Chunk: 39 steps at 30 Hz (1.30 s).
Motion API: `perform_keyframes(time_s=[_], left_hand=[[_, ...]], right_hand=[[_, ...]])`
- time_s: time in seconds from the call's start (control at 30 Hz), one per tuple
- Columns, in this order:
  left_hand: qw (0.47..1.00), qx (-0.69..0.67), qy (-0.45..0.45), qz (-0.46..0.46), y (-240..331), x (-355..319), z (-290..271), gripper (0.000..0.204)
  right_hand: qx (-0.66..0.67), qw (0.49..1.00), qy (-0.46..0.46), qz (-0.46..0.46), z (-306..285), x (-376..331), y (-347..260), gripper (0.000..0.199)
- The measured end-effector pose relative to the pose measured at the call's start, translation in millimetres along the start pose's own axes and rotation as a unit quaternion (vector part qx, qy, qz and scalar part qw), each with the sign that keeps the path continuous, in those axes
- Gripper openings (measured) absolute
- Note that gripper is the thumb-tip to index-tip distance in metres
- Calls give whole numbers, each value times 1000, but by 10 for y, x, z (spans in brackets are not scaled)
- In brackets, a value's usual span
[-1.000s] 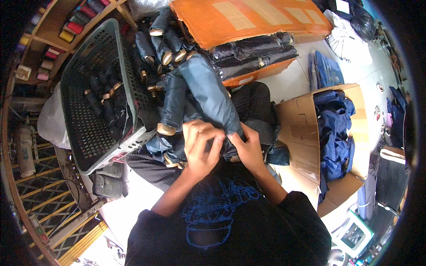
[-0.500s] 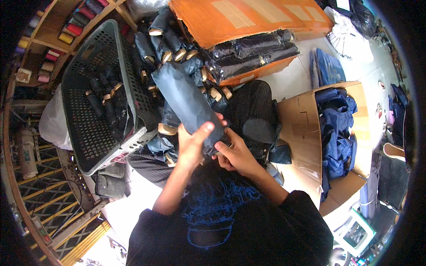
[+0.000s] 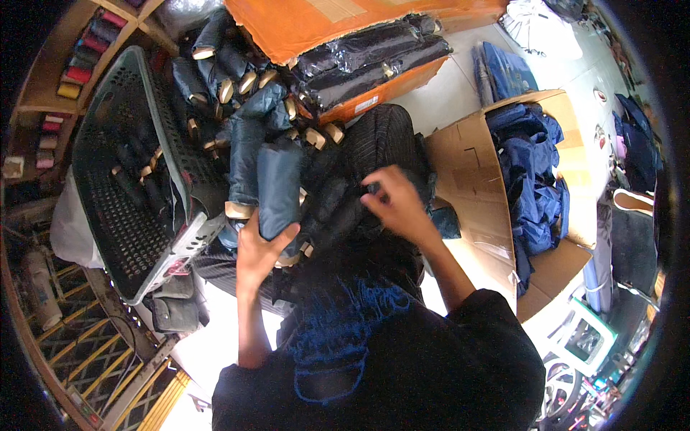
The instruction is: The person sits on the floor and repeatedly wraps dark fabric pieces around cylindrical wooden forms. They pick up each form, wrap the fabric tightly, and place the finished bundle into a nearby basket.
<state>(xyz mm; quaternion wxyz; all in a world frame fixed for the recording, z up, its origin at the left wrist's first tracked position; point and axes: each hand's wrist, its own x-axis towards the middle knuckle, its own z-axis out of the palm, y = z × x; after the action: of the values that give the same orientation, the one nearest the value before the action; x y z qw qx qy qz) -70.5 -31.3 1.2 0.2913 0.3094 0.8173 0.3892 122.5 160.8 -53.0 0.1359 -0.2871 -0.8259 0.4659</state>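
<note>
My left hand (image 3: pixel 260 248) grips a folded dark blue umbrella (image 3: pixel 279 183) near its lower end and holds it upright over my lap. My right hand (image 3: pixel 394 201) reaches to the right, its fingers pinching a small dark piece (image 3: pixel 371 189) on the dark cloth pile (image 3: pixel 381 147) on my lap. A heap of folded dark umbrellas with tan handle caps (image 3: pixel 244 100) lies just beyond both hands.
A dark plastic basket (image 3: pixel 122 179) holding umbrellas leans at the left. An orange box (image 3: pixel 359 43) with wrapped dark bundles sits at the top. An open cardboard box (image 3: pixel 496 165) of blue cloth stands on the right. Shelves with coloured spools (image 3: pixel 72 72) are at far left.
Both hands were together on the umbrella's lower end. Now only my left hand holds it, and my right hand has moved away to the right onto the dark pile.
</note>
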Motion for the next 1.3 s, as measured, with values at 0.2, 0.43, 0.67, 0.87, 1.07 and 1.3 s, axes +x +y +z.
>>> perform_keyframes(time_s=[0.2,0.43,0.67,0.87,1.07,1.3], left_hand=[[976,179,-29,119,-410,-185,-108,48],[993,85,-37,69,-147,-349,-105,40],[974,-141,82,158,392,-7,156,51],[968,-186,103,134,318,80,-120,16],[924,-370,13,97,268,41,-768,17],[950,-296,33,92,-180,549,-1867,28]], right_hand=[[-296,953,37,53,-37,-5,546,43],[109,988,110,17,-332,289,110,15],[361,929,-80,-1,-7,353,-760,27],[204,971,-117,26,110,391,-1087,23],[443,894,-62,-25,539,477,-1215,43],[309,937,-159,38,756,600,-1224,10]])
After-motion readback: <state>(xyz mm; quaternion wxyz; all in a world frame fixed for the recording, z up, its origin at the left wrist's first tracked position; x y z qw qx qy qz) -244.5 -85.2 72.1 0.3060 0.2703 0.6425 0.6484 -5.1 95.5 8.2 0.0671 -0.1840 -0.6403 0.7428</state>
